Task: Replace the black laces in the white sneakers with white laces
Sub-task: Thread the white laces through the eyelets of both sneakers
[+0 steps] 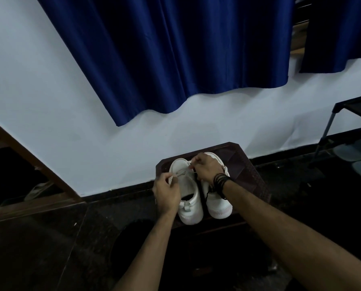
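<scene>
Two white sneakers stand side by side on a dark brown stool (246, 162), toes toward the wall. On the left sneaker (189, 190) a white lace (180, 172) runs across the front eyelets. My left hand (167, 191) pinches one end of that lace at the shoe's left side. My right hand (206, 168) pinches the other end above the shoe's toe. The right sneaker (217, 201) is partly hidden by my right wrist, and a bit of black lace (207, 195) hangs at its opening.
A white wall with a blue curtain (175, 55) rises behind the stool. A black metal shoe rack (347, 131) stands at the right. A wooden door frame (28, 156) slants at the left. The floor is dark stone.
</scene>
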Demonstrator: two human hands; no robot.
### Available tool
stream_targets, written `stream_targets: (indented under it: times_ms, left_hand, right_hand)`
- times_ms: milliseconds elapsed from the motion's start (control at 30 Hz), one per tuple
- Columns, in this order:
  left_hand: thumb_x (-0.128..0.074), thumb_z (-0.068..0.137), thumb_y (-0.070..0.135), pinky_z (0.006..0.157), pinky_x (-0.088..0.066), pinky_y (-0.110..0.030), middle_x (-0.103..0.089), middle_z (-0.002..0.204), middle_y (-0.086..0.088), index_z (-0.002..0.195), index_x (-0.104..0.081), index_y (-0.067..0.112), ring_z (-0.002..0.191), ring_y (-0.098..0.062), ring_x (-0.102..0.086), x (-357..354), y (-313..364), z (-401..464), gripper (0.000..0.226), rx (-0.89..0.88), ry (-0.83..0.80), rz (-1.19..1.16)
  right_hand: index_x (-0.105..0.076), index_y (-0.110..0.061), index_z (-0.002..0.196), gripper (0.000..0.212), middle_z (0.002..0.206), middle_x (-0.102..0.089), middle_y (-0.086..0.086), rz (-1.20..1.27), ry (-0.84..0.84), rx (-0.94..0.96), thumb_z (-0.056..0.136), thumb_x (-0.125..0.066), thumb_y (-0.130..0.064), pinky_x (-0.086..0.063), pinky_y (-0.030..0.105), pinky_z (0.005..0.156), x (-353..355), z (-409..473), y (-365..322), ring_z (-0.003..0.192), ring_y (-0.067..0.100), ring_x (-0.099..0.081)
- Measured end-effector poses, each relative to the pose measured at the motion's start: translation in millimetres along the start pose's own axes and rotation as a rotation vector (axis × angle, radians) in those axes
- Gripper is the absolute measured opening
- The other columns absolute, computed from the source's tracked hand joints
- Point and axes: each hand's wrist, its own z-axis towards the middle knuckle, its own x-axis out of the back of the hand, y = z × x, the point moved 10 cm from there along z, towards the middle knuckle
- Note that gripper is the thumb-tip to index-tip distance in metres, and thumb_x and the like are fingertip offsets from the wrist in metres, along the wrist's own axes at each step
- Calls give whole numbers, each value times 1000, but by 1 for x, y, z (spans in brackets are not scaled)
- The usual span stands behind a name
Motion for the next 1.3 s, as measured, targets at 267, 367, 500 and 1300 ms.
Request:
stream_targets:
  times_ms: [267,367,500,1300]
  left_hand:
    - [-68,88,13,74,-34,-18,-58,102,-3,89,-73,10,86,-17,-55,14,0,-11,6,34,147,-49]
    - [-67,91,27,67,-37,-25,-66,78,-7,74,-69,10,75,-25,-60,12,-12,-6,24,62,167,-106]
    - [-68,92,28,53,-33,-30,-42,47,3,49,-45,15,50,-15,-40,12,-32,-6,51,174,201,-289]
    - [-66,95,28,56,-38,-26,-49,68,-4,57,-54,20,67,-14,-45,-8,-57,-7,40,353,182,-569]
  right_hand:
    - [-61,-30,75,17,88,-76,-6,-62,-139,168,89,-59,-21,-53,36,91,-26,1,-35,92,12,-69]
    - [-63,-30,70,20,79,-76,-3,-120,-159,139,87,-60,-19,-55,36,90,-34,2,-32,90,14,-70]
    - [-67,-27,78,11,84,-75,-6,-205,-91,127,87,-59,-27,-53,29,80,-29,-5,-29,92,13,-67]
    - [-74,-32,99,20,107,-71,1,-471,-3,202,86,-62,-42,-54,33,80,-34,-12,-32,99,25,-66]
